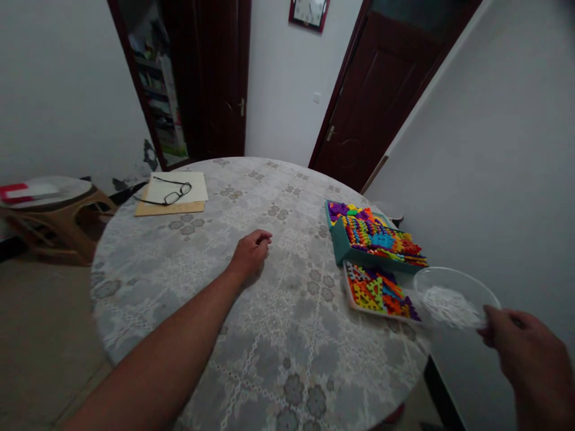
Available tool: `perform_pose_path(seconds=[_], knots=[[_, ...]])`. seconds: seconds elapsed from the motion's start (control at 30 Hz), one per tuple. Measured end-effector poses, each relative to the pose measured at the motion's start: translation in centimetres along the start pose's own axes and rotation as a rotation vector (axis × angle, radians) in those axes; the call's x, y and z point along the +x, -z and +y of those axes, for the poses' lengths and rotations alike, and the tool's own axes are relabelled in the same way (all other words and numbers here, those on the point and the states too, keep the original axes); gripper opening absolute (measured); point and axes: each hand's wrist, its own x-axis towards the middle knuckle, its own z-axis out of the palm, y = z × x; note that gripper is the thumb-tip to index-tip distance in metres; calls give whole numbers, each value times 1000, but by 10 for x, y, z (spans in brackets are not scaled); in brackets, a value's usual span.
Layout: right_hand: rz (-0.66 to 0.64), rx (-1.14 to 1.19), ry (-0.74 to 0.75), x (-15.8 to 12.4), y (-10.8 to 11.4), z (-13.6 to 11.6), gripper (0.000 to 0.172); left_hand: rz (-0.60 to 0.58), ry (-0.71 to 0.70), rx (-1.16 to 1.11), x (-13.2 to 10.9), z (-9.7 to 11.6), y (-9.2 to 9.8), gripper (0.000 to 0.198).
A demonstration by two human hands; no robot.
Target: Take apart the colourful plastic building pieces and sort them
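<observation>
My right hand [523, 338], at the far right beyond the table's edge, grips the rim of a clear round bowl [476, 281]. Inside the bowl lies a heap of thin white pieces [449, 305], too blurred to name. My left hand [252, 254] rests on the middle of the table with its fingers curled in, and nothing shows in it. Close to the bowl, a shallow tray [353, 299] holds colourful notched plastic building pieces [380, 292]. Behind that tray stands a teal box [344, 245] filled with more of these bright pieces.
The round table [278, 311] has a grey patterned cloth. Eyeglasses [173, 196] lie on paper and a tan board [171, 208] at its left back. A brown stool [58, 230] stands left of the table, and a white wall [503, 149] runs along the right.
</observation>
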Motion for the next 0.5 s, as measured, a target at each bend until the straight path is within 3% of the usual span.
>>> perform_pose_path(seconds=[0.1,0.23,0.37,0.5], knots=[[-11,-18,-90,-4,9,-48,18,112,-24,69,5,-4,4,32],[-161,127,-22,-10,-4,-107,24,210,-51,93,11,-8,8,28],[-336,247,170,-32,-47,-170,31,266,-53,85,12,-10,9,32],[-349,171,529,-74,-106,-232,27,288,-61,91,13,-11,8,35]])
